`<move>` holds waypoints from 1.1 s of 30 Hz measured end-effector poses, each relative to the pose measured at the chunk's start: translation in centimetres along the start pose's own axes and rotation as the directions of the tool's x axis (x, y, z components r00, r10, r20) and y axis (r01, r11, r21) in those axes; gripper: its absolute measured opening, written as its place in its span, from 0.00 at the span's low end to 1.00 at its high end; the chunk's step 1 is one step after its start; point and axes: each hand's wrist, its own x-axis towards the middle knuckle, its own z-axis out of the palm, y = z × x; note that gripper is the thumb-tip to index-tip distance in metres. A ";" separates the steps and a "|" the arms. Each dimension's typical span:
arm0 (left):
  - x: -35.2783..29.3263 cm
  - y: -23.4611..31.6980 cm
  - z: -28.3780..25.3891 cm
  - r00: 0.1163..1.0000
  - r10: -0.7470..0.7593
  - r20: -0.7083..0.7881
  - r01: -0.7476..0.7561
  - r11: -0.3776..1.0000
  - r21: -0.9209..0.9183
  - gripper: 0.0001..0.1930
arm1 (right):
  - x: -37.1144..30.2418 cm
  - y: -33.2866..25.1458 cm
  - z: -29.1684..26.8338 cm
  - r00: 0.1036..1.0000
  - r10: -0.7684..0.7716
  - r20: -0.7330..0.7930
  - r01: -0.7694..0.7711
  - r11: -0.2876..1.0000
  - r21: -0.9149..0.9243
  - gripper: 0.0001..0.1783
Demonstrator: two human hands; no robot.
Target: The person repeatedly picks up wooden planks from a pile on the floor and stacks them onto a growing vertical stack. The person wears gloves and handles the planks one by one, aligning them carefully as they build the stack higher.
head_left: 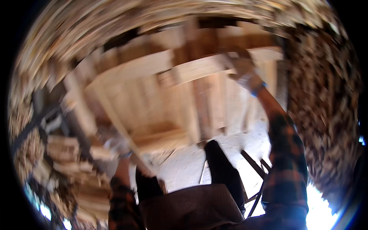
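The picture is smeared by motion. Ahead of me, a pale wooden board (199, 69) runs crosswise along the upper edge of several upright planks (216, 99). At that board's right end is my right hand (245, 71), in a light glove, its fingers over the top and its thumb below. A broad pale wooden panel (142, 99) stands to the left, with a narrow edge strip (111, 109) slanting down toward me. My left hand (115, 145), also gloved, is beside the lower part of that strip; blur hides its fingers.
Stacked wood pieces (326, 80) rise as a wall on the right. More cut wood (76, 172) is piled at the lower left, near a dark bar (36, 124). Dark thin legs of a stand (257, 180) are close to my right knee, on the pale floor (184, 166).
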 end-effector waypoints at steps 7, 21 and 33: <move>3.9 0.5 -4.6 0.984 -0.012 0.179 0.070 0.943 -0.325 0.36 | -7.4 -23.4 3.0 0.958 0.212 0.191 -0.256 0.348 0.902 0.44; 3.3 -11.8 5.7 0.679 0.076 0.730 0.733 -0.028 -0.679 0.27 | 2.2 -43.6 2.9 0.962 0.267 0.060 -0.239 0.712 0.660 0.70; 3.9 -11.9 4.2 0.647 -0.019 0.762 0.738 -0.236 -0.632 0.21 | 7.8 -47.4 -1.1 0.898 0.404 0.176 -0.438 0.772 0.461 0.69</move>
